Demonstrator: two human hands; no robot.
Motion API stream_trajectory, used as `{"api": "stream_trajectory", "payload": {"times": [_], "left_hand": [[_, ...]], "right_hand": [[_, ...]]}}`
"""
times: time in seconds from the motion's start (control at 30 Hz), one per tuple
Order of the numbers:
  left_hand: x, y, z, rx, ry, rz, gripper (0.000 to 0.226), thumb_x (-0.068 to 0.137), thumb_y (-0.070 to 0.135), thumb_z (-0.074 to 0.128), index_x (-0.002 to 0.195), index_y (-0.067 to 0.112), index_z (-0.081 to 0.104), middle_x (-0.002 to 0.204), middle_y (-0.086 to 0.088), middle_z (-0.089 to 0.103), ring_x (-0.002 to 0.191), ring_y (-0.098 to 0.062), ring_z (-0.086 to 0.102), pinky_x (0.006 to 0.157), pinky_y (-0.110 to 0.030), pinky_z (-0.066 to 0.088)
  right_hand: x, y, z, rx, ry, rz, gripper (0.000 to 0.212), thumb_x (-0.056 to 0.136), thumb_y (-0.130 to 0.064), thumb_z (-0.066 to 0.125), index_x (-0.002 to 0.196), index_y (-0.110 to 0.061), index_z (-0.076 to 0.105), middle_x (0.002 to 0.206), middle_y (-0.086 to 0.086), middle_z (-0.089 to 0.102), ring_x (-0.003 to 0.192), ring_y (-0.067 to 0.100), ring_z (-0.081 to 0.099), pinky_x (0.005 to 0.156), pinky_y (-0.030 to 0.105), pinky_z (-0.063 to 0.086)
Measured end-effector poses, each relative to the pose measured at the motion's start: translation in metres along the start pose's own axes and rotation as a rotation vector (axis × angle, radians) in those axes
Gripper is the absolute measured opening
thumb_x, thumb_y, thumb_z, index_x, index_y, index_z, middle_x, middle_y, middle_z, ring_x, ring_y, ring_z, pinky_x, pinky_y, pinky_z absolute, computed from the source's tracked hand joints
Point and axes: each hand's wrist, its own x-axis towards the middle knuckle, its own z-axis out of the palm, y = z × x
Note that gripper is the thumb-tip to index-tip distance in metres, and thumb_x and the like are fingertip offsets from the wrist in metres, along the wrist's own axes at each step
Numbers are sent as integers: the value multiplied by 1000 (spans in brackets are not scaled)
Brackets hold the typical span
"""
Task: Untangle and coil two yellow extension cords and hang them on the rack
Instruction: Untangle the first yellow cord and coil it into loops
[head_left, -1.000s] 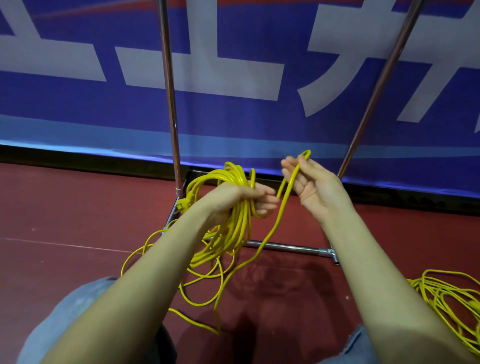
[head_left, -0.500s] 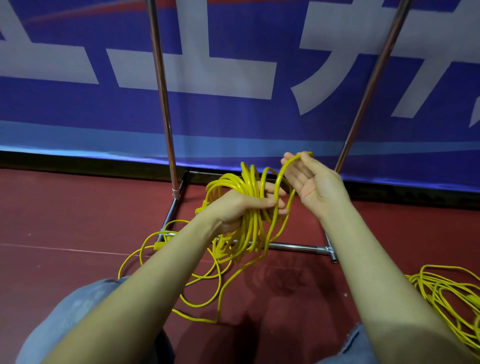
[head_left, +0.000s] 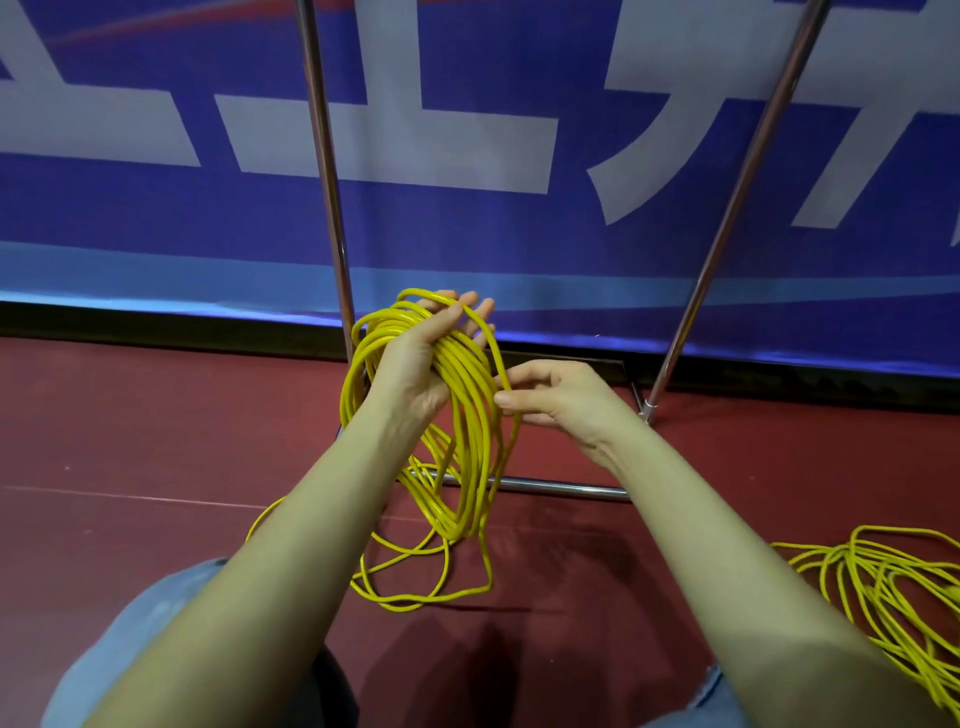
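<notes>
On the floor before the rack, listed from largest to smallest:

Banner (head_left: 467, 218): blue sheet with large white characters, hung as a backdrop; smooth, slightly glossy.
Floor (head_left: 156, 426): dark red, matt, level.
Rack (head_left: 324, 171): thin polished metal tubes; two uprights are seen rising from a low base bar. The hanging rail is out of view above.
Second cord (head_left: 883, 582): yellow, left in a loose tangle on the floor, well apart to the right of both hands.
Coil (head_left: 467, 415): yellow cord, round and smooth, gathered in many long oval loops. Its long axis is held nearly upright, and it hangs between the hands in front of the rack base. A few slack loops are trailed on the floor below it.
Left hand (head_left: 415, 364): the top of the coil is carried across the palm, with the fingers extended and only loosely bent over the strands.
Right hand (head_left: 556, 397): the outermost strand is pinched at the coil's right edge.
Key relation: the free strand is judged nearer the right hand, so the next loop would be fed leftward into the left palm.
</notes>
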Motion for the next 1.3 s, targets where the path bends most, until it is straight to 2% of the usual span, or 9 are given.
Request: {"api": "stream_trajectory", "payload": {"times": [0.17,0.3,0.4,0.63,0.77,0.87,0.97,1.13,1.3], "left_hand": [[-1,5,1,70,14,-77,21,95,-3,40,105,4,57,94,-13,70,93,-19,69,80,-32,56],[-9,1,-2,434,-46,-274,22,96,2,39,105,6,58,78,-5,74,65,-11,70,60,-22,57],[-15,-10,-3,648,-164,-388,20,96,1,40,101,3,60,79,-8,73,68,-14,71,62,-23,57],[-32,-16,0,663,-386,-494,21,94,-6,41,100,-1,60,85,-12,73,78,-21,72,63,-25,56],[-38,-25,1,647,-558,-560,18,88,-2,49,103,2,59,84,-9,73,79,-20,71,75,-30,58],[-38,-30,4,604,-499,-501,20,78,3,53,97,2,58,77,-8,72,70,-18,71,67,-27,58],[-38,-32,8,522,-417,-425,16,82,-5,56,96,3,58,78,-9,72,71,-19,72,65,-27,58],[-29,-25,14,220,-208,-240,22,94,-7,36,95,4,55,80,-12,73,74,-20,72,69,-29,59],[-15,-11,9,25,-98,-88,17,95,-5,38,93,8,49,86,-12,73,80,-21,72,76,-32,57]], "right_hand": [[-5,-7,-5,69,87,-95,11,86,1,60,83,-8,66,62,-2,70,56,7,66,60,16,53],[-10,-22,-19,224,153,-176,8,91,-6,56,88,-9,63,63,-1,69,58,11,67,61,21,55],[-12,-29,-29,538,189,-179,7,93,-4,51,90,-5,57,62,2,67,61,17,69,61,29,58],[-14,-36,-38,807,212,-188,10,95,-2,47,88,-8,52,65,3,68,69,19,72,60,30,58],[-11,-29,-40,846,262,-180,10,96,-4,47,87,-7,51,66,3,69,71,17,72,60,26,57],[-11,-22,-45,819,297,-177,8,96,-10,50,89,-8,54,73,3,72,73,17,72,64,27,59],[-10,-15,-49,695,276,-109,14,96,-20,51,94,-9,59,83,5,73,75,17,71,67,28,59],[-11,-4,-37,427,270,-9,12,94,-14,54,84,-9,60,63,1,68,58,12,61,53,19,51],[-12,0,-10,122,-7,-15,15,91,-19,59,78,-13,63,67,-1,65,59,7,58,59,18,47]]}}
